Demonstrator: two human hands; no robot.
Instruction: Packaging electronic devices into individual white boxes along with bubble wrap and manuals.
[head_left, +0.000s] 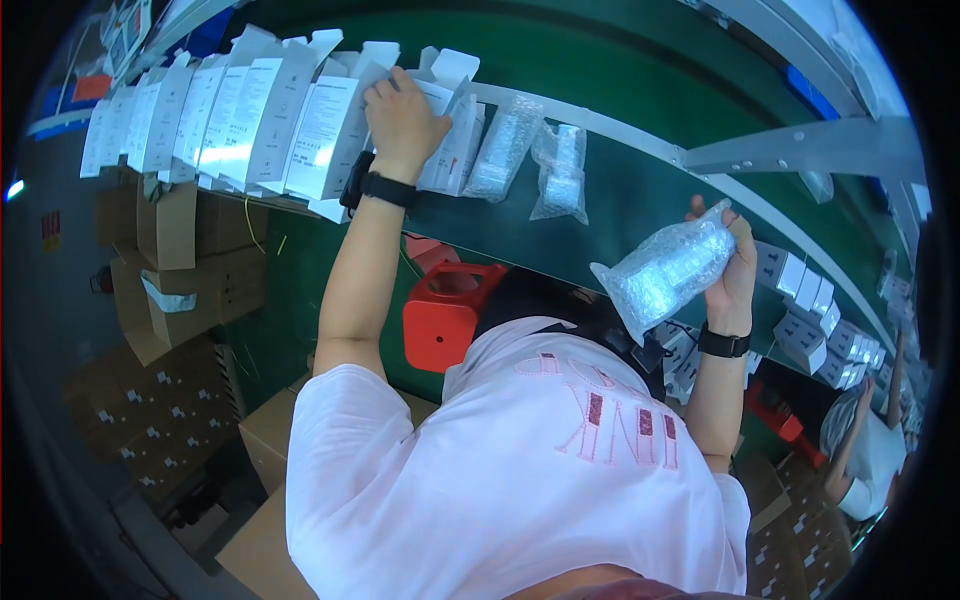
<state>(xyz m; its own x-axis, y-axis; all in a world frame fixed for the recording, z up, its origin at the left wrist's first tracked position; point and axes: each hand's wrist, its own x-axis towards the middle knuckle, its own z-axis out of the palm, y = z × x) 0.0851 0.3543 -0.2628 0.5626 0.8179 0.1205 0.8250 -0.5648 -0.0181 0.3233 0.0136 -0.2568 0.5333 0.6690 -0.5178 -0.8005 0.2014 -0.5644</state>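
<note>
L hand [403,120] lies flat on top of an open white carton [447,125] at the end of a row of white cartons [230,115] on the green tabletop [620,200], fingers pressed down on it rather than closed round it, so no real grip there. R hand [732,262] has its grip clenched round a bubble-wrapped item [668,270], held up off the tabletop, tilted, w/ the loose end of the wrap pointing down-left toward the person. 2 more bubble-wrapped packs [530,160] lie just beside the open carton, touching or nearly so. Risks as I judge them: the R hand holds only the upper end of the wrap, so the item could slide out of the plastic or slip from the fingers and drop past the tabletop edge onto the red stool [445,310] or the brown boxes [170,300] below. The carton row stands tight and upright w/ flaps up; a push from the L hand could tip 1 and knock its neighbours over. Flaps of the open carton could fold in and snag the wrap if the item goes in at this tilt. Small white boxes [810,310] near the R wrist sit close to the edge, so an elbow swing could sweep them off.
</note>
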